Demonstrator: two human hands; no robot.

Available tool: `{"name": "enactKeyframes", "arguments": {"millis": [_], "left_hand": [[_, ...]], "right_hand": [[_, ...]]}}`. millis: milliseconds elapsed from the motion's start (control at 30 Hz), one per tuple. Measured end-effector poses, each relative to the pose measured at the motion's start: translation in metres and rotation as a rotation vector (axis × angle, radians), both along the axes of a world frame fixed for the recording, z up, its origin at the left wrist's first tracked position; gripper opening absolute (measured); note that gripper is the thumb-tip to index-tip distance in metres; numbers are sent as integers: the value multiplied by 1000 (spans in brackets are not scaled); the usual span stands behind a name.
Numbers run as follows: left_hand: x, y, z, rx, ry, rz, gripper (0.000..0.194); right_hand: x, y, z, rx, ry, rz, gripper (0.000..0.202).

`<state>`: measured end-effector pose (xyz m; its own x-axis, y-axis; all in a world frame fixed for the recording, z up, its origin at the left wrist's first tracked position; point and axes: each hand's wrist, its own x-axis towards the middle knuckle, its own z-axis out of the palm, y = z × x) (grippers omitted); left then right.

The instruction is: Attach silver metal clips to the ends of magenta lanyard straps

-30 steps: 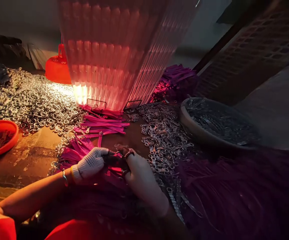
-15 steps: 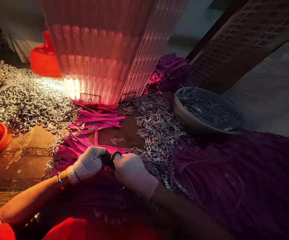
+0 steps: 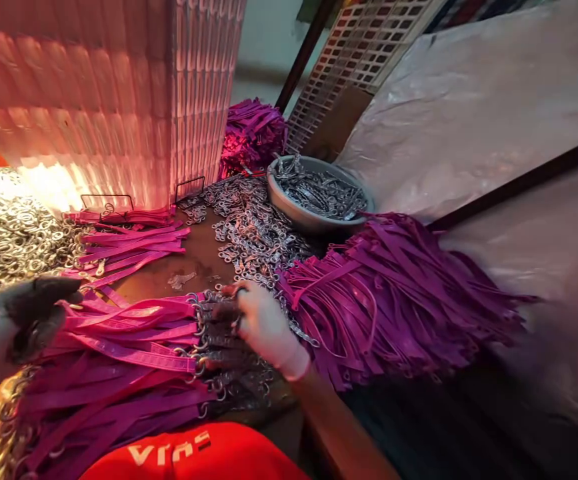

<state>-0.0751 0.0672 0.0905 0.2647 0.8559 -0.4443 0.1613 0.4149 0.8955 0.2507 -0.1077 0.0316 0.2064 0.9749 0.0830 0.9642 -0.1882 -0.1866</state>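
Observation:
My left hand (image 3: 26, 327), in a pale glove with dark fingertips, is at the left edge. Though blurred, its thumb and fingers look apart, with nothing visible between them. Beside it lie magenta straps (image 3: 143, 353) in a loose stack, with metal rings at their ends. My right hand (image 3: 266, 327), also in a pale glove, hovers over or touches the dark metal chain pieces (image 3: 233, 373) at the straps' right ends. Its dark-tipped fingers look bent and spread; a dark ring shows at a finger. Whether the fingertips touch a chain is unclear.
A bowl (image 3: 303, 217) of metal pieces stands behind a heap of clasps (image 3: 249, 233). More magenta straps (image 3: 379, 300) are piled at right. A translucent ribbed panel (image 3: 119, 133) rises at the back. Brightly lit metal rings (image 3: 13, 233) cover the left side.
My hands were together, closed around something dark; now they are far apart, left hand leftward and right hand over the chains. The view has swung right.

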Motion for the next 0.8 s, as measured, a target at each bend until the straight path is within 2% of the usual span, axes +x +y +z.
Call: {"name": "enactKeyframes", "arguments": {"millis": [100, 133, 200, 300, 367, 467, 567, 633, 733, 800], "left_hand": [[24, -9, -2, -220, -199, 61, 35], [33, -10, -3, -290, -288, 56, 42], [51, -11, -8, -382, -415, 22, 53], [77, -16, -20, -515, -438, -63, 54], [92, -24, -27, -593, -432, -115, 45], [104, -35, -36, -608, -489, -188, 30], [104, -40, -45, -628, -553, -283, 18], [99, -41, -50, -628, -593, -290, 14], [92, -43, -52, -581, -602, -259, 22], [89, -46, -51, -542, -580, -270, 25]], "right_hand": [[55, -22, -13, -141, -42, -399, 28], [67, -30, -19, -188, -63, -486, 27], [78, -44, -33, -267, -90, -567, 24], [63, -55, -56, -341, -129, -609, 15], [44, -59, -67, -359, -161, -630, 18], [22, -64, -75, -385, -189, -634, 17], [14, -72, -79, -442, -199, -593, 18], [18, -78, -81, -445, -179, -558, 19], [33, -82, -80, -343, -113, -531, 18], [42, -81, -73, -198, -76, -536, 19]]}}
